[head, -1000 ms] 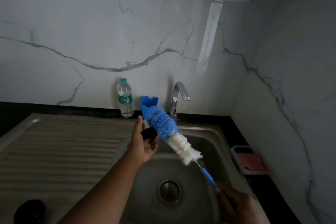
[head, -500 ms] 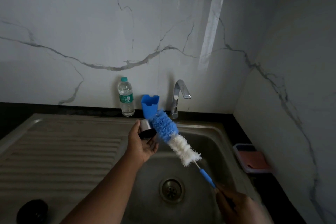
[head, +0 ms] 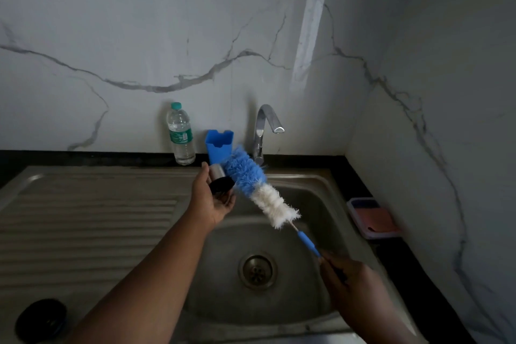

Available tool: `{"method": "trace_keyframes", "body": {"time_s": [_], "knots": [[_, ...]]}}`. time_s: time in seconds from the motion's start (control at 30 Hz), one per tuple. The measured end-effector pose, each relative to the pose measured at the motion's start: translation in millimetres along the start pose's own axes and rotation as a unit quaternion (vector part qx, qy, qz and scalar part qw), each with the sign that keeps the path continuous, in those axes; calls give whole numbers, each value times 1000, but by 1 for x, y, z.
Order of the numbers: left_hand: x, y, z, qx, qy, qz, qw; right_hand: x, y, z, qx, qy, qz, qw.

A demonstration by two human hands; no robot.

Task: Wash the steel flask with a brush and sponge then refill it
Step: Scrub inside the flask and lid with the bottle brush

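- Dim kitchen corner, marble wall, steel sink (head: 321, 184).
- Left hand (head: 213, 204): grip cradles small steel flask (head: 220, 180); likely slick, rigid; hold its body.
- Right hand (head: 351, 285): grip clenched round brush (head: 259, 190) handle.

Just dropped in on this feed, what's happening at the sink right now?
A person stands over the steel sink. The left hand holds a small steel flask; the right hand grips the handle of a blue-and-white bottle brush, its bristles beside the flask. No water runs from the tap.
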State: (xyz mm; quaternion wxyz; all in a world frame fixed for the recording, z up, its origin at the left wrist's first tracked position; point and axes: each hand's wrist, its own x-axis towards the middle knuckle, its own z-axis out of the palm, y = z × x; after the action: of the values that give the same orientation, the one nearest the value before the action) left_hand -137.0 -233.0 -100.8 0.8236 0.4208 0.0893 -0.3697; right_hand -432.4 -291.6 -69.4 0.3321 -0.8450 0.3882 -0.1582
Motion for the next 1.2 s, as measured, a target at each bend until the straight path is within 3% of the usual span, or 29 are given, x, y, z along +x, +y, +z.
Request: {"method": "trace_keyframes", "body": {"time_s": [0.17, 0.33, 0.53, 0.7, 0.93, 1.2], "knots": [[-2, 2, 4, 0, -36, 18, 999, -1, -4, 1, 7, 8, -1, 1000], [0, -1, 0, 47, 15, -7, 999, -1, -3, -1, 4, -2, 7, 1000], [-3, 2, 0, -12, 38, -2, 999, -1, -4, 1, 11, -17, 6, 1000], [-3, -1, -5, -45, 9, 11, 999, -7, -3, 1, 15, -33, 4, 999], [-5, -1, -8, -26, -1, -34, 999, -12, 0, 0, 25, -33, 25, 999], [-8, -2, -6, -17, -22, 4, 1000, -10, -1, -1, 32, -30, 28, 999]]}}
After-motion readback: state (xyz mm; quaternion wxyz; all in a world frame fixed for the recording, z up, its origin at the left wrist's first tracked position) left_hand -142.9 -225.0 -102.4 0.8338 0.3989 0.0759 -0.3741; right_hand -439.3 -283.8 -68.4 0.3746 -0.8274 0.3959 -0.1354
